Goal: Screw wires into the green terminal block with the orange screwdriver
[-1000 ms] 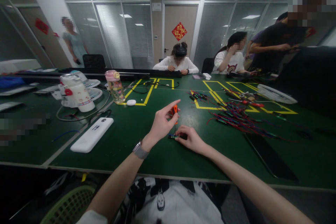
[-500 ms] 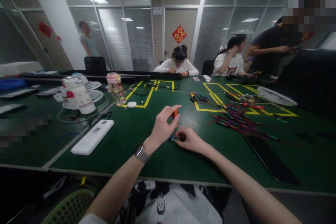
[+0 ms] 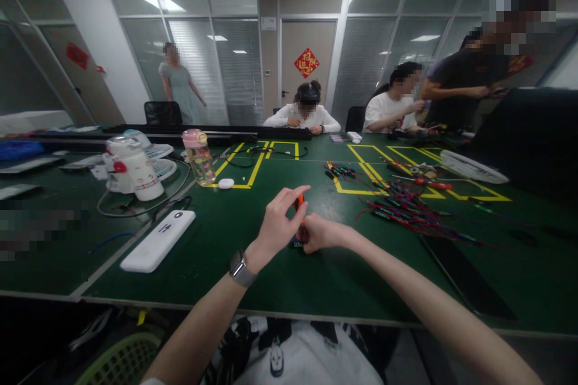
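My left hand (image 3: 280, 216) is closed around the orange and black handle of a screwdriver (image 3: 300, 199), held upright with its thin shaft mostly hidden. Beneath it, a small circuit board (image 3: 297, 244) lies on the green table, largely covered by fingers. My right hand (image 3: 321, 233) presses in from the right, its curled fingers closed at the right end of the board and close to the screwdriver's shaft. The fingertips of the right hand are partly hidden.
A tangle of small boards with red and blue wires (image 3: 401, 207) spreads to the right, beyond a black flat slab (image 3: 465, 277). On the left are a white power bank (image 3: 159, 240), a pink-lidded bottle (image 3: 198, 159) and a white cup (image 3: 139, 171). Co-workers sit opposite.
My right hand has rolled over and lifted slightly, its fingers curling nearer the screwdriver's shaft. The left hand keeps its grip. In the background, a standing person has moved to the right.
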`<state>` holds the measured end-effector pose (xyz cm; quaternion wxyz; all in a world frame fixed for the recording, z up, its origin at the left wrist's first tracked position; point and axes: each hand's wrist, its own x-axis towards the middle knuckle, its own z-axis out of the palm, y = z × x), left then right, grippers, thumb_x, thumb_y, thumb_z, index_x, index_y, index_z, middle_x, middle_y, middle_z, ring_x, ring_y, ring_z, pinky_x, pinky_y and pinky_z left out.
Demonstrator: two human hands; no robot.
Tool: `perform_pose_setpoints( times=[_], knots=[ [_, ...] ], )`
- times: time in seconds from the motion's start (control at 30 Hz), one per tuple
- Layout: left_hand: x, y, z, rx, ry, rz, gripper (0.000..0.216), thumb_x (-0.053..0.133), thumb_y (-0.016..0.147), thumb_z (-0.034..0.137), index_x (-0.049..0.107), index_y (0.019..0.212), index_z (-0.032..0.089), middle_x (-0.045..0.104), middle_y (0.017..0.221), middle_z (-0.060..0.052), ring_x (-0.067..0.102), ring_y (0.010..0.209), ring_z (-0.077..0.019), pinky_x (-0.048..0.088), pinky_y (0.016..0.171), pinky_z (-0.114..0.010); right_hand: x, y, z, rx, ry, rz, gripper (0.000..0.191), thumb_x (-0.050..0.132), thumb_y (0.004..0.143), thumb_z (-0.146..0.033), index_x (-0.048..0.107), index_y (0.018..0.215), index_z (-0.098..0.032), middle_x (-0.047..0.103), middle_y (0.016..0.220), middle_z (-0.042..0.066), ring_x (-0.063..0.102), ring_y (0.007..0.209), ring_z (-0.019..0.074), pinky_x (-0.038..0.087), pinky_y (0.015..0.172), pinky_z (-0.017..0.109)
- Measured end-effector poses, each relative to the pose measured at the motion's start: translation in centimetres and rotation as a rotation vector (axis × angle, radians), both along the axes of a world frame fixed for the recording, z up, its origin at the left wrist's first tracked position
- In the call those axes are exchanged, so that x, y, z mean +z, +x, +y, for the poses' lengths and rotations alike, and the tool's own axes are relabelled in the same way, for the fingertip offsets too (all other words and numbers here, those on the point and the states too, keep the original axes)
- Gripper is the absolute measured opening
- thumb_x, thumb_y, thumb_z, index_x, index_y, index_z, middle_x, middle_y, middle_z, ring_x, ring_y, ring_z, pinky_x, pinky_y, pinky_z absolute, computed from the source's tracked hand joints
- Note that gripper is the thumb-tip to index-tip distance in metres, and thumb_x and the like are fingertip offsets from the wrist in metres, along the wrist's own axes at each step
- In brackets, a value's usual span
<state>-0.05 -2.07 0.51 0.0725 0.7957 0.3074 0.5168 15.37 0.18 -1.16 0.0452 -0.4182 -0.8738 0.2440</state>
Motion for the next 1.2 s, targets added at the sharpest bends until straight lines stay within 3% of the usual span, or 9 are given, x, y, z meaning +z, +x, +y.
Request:
perform_pose_setpoints(
  times=[0.4,0.6,0.83,1.2],
  knots=[
    [-0.22,-0.11,0.15,-0.02,0.025,0.01,0.034,0.054,0.091,0.017,0.057,0.125,0.021,0.062,0.096,-0.003,0.059,0.087,-0.0149,0.049,0.081,-0.028,-0.04,0.49,-0.33,0.035,-0.023,-0.058,0.024,0.07,0.058,-0.01,0.069,0.082,-0.014,0.064,0.071,-0.001,0.055,0.059,0.0109,0.039,0.048,0.017],
    [-0.07,-0.36,0.08,-0.032,0.024,0.024,0.036,0.052,0.092,0.017,0.056,0.127,0.021,0.059,0.09,-0.002,0.057,0.082,-0.0142,0.049,0.077,-0.027,-0.2,0.36,-0.17,0.036,-0.018,-0.027,0.022,0.072,0.059,-0.009,0.067,0.08,-0.013,0.063,0.071,-0.001,0.054,0.06,0.0106,0.038,0.049,0.017],
    [0.2,-0.55,-0.03,-0.1,0.009,0.026,0.049,0.05,0.085,0.007,0.051,0.132,0.021,0.061,0.101,-0.005,0.059,0.091,-0.0163,0.05,0.082,-0.03,0.29,0.02,-0.31,0.04,-0.023,-0.031,0.021,0.073,0.058,-0.007,0.064,0.076,-0.013,0.061,0.069,-0.002,0.053,0.06,0.0105,0.038,0.048,0.017],
    [0.07,-0.58,0.11,-0.176,-0.027,0.022,0.051,0.054,0.088,0.012,0.047,0.137,0.025,0.06,0.098,-0.003,0.059,0.085,-0.0138,0.052,0.077,-0.027,0.75,-0.3,-0.83,0.013,-0.017,-0.029,0.023,0.075,0.056,-0.005,0.063,0.073,-0.013,0.058,0.071,-0.002,0.052,0.062,0.0109,0.038,0.047,0.017]
  ],
)
